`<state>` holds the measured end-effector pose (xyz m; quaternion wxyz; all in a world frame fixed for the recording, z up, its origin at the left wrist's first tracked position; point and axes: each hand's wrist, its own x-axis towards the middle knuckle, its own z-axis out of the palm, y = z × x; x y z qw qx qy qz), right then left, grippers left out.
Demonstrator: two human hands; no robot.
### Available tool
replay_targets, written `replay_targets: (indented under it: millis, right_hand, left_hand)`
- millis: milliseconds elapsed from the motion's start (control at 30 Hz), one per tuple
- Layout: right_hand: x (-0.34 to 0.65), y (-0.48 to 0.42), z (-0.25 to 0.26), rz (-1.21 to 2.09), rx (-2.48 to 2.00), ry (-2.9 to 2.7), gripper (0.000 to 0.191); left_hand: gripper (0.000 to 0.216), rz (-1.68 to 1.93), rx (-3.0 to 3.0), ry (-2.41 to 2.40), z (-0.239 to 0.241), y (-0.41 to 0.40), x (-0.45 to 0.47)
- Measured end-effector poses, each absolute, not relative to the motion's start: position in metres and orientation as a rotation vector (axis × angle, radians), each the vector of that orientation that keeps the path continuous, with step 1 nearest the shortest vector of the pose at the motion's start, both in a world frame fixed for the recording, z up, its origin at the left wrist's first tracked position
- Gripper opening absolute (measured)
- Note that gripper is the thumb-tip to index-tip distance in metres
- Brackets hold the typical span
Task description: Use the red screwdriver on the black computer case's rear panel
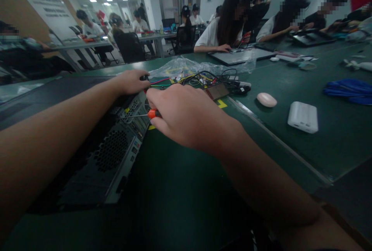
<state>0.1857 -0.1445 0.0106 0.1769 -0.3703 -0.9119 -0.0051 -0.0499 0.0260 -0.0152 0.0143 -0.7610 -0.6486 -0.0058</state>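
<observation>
A dark computer case (95, 181) lies on the green table with its metal back panel, vent and ports facing right. My right hand (186, 117) is closed around the handle of a screwdriver (151, 114). The screwdriver's thin shaft points left, toward the slot covers on the back panel; whether its tip touches cannot be made out. My left hand (132, 82) rests at the far end of the case. Its thumb and fingers close around a small black part, which is too unclear to name.
Behind my hands lie tangled cables (209, 78) and a clear plastic bag (186, 66). To the right are a pinkish oval object (266, 99), a white box-shaped device (303, 116) and a blue bundle (348, 91). Across the table, a person works over a flat panel (241, 56).
</observation>
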Motion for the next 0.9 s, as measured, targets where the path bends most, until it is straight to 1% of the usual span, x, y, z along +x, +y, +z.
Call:
replay_targets:
  millis: [333,567,800,900]
  right_hand:
    - [0.184,-0.146,0.013,-0.037,-1.076,-2.581,0.03]
    - [0.18,-0.149,0.011,-0.088,-1.139,-2.617,0.031]
    - [0.182,-0.146,0.009,-0.051,-1.072,-2.602,0.031]
    - [0.183,-0.147,0.009,-0.059,-1.057,-2.615,0.038]
  left_hand:
    - [0.074,0.005,-2.357,-1.999,-0.016,0.028,-0.051]
    - [0.08,-0.046,-2.361,-1.972,-0.021,0.036,-0.056]
    - [0.081,-0.037,-2.36,-1.988,-0.021,0.04,-0.058]
    - [0.08,-0.043,-2.349,-1.996,-0.021,0.04,-0.057]
